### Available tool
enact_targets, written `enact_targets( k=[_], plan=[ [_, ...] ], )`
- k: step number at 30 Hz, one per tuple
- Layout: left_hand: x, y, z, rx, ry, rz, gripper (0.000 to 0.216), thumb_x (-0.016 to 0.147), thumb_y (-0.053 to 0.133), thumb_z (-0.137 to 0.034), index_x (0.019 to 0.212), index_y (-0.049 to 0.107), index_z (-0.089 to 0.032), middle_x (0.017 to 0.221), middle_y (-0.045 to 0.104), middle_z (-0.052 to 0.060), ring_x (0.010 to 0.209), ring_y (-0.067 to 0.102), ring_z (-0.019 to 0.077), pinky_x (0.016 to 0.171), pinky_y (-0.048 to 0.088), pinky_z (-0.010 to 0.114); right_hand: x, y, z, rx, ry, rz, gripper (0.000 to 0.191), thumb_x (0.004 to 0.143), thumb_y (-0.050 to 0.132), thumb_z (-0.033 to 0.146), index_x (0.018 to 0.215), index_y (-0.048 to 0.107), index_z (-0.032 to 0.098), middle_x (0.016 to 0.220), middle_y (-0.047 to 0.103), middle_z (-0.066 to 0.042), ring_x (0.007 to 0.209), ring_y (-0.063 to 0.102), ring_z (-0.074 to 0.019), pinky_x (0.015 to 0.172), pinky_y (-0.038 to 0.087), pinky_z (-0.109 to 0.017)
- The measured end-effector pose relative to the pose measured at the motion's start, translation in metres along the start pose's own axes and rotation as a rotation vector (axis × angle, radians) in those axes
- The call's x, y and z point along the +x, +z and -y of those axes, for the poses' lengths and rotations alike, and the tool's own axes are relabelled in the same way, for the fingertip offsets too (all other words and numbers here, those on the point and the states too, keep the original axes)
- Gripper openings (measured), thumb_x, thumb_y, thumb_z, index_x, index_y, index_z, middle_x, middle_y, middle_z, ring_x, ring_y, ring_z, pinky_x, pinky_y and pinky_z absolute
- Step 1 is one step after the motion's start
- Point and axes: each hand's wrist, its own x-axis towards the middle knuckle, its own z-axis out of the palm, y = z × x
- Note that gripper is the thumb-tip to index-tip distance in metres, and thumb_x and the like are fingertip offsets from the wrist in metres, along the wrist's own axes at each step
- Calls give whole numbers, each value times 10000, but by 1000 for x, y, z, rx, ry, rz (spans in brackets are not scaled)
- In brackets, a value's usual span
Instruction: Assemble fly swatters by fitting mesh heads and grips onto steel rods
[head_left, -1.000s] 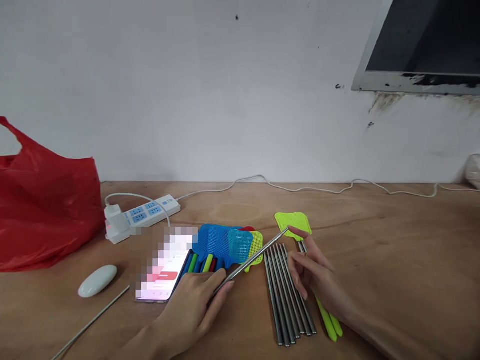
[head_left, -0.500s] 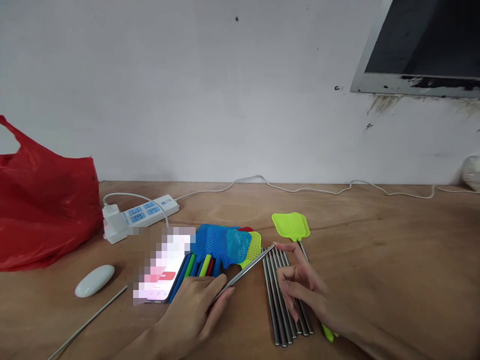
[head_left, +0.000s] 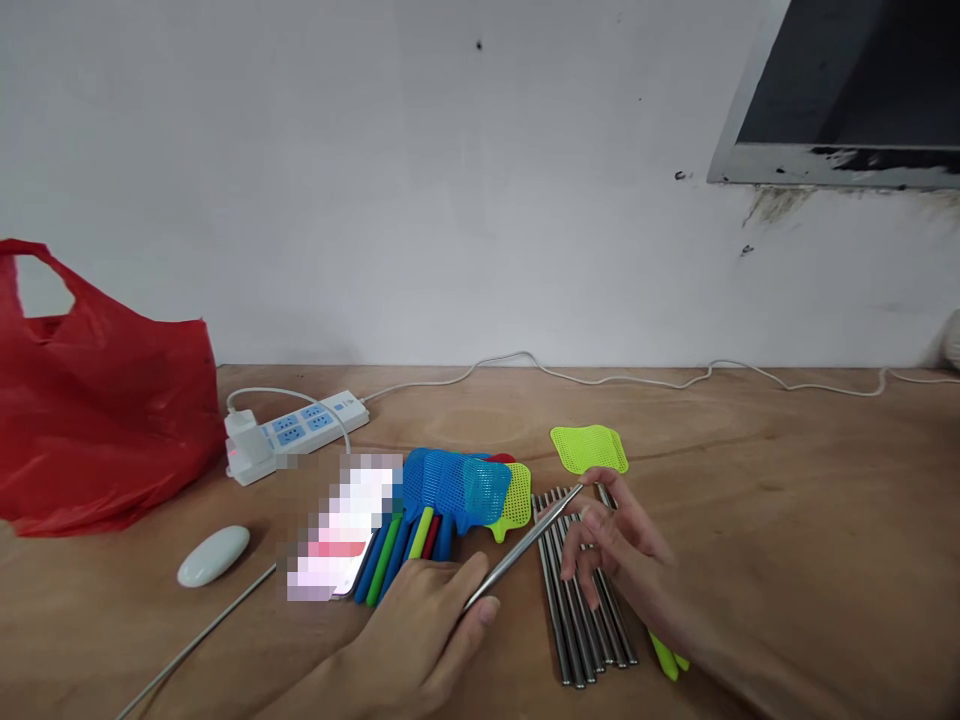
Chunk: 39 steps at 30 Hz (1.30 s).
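Observation:
My left hand [head_left: 424,625] is closed around the lower end of a shiny metal rod [head_left: 521,545], which slants up to the right. At the rod's upper tip is my right hand [head_left: 619,540], its fingers bent and apart; whether a fingertip touches the tip I cannot tell. Beneath the right hand, several metal rods [head_left: 574,630] lie side by side on the table. Left of them is a pile of blue, yellow-green and red fly swatter heads [head_left: 457,485] with coloured handles [head_left: 386,560]. A yellow-green swatter head [head_left: 589,448] lies behind the right hand, and yellow-green handles [head_left: 664,655] show beside its wrist.
A phone [head_left: 349,535], partly blurred out, lies left of the swatters. Further left are a white oval object [head_left: 214,556] and a red plastic bag [head_left: 112,410]. A power strip [head_left: 307,430] with a plugged-in charger stands near the wall, its cable [head_left: 622,380] running along the back.
The view has shifted slightly, moving most things rightward. My right fingers have curled in closer around the rod's tip. My left hand keeps its hold on the rod.

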Motion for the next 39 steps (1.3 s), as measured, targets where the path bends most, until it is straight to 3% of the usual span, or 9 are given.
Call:
enact_targets(
  k=[4, 8, 13, 18, 22, 25, 30, 35, 39],
  plan=[
    [0, -2, -5, 6, 15, 93, 201, 1034, 280, -260, 846, 352, -244, 663, 550, -23, 550, 524, 195, 550, 300, 311, 4, 1, -5, 7, 72, -30, 361, 783, 777, 447, 1011, 600, 230, 818, 720, -33, 581, 667, -151, 413, 490, -196],
    [-2, -4, 0, -28, 30, 90, 221, 1032, 278, -363, 874, 373, -241, 696, 558, -11, 586, 524, 202, 568, 299, 304, 5, 1, -1, 67, 119, -117, 317, 710, 843, 432, 820, 696, 173, 705, 715, -34, 534, 629, -118, 455, 502, -190],
    [-3, -8, 5, -102, -29, 84, 251, 1024, 298, -394, 900, 441, -230, 762, 593, 13, 654, 549, 207, 602, 332, 294, 11, -14, 14, 156, 114, -235, 273, 687, 871, 352, 855, 747, 176, 851, 736, -55, 614, 599, -99, 539, 528, -177],
    [4, -13, -1, -66, -57, 100, 223, 1024, 352, -284, 853, 478, -215, 797, 614, 25, 692, 567, 192, 612, 355, 281, 18, -32, 19, 116, 6, -397, 243, 672, 872, 332, 823, 755, 182, 661, 653, 2, 459, 451, -60, 364, 367, -137],
    [8, -13, -3, -28, -52, 105, 212, 1023, 376, -264, 848, 482, -211, 788, 613, 19, 686, 565, 188, 617, 361, 281, 16, -33, 23, 104, 72, -329, 211, 703, 807, 324, 845, 784, 170, 721, 684, -31, 521, 519, -87, 437, 450, -172],
    [8, -13, -2, -20, -59, 109, 207, 1024, 380, -256, 852, 486, -209, 797, 614, 19, 700, 568, 190, 624, 367, 283, 14, -32, 26, 113, 84, -254, 204, 637, 809, 229, 827, 799, 157, 809, 721, -53, 625, 587, -113, 567, 531, -196],
    [8, -13, -2, -20, -70, 98, 220, 1024, 380, -252, 841, 493, -206, 800, 611, 23, 705, 562, 192, 624, 369, 286, 18, -33, 23, 76, 45, -324, 192, 660, 870, 260, 812, 799, 168, 874, 728, -49, 663, 612, -109, 622, 564, -193],
    [7, -12, -2, -3, -83, 75, 210, 1012, 397, -225, 830, 499, -201, 804, 601, 28, 733, 548, 203, 658, 372, 306, 22, -40, 20, 77, 0, -424, 329, 674, 877, 341, 938, 772, 174, 712, 690, -5, 487, 494, -57, 405, 421, -146],
    [8, -12, -2, 3, -75, 71, 188, 993, 428, -203, 815, 487, -196, 827, 592, 31, 768, 535, 209, 696, 375, 329, 25, -46, 19, -225, -38, -433, 460, 656, 874, 403, 1023, 686, 200, 602, 622, 54, 387, 397, -57, 318, 258, -167]
  ],
)
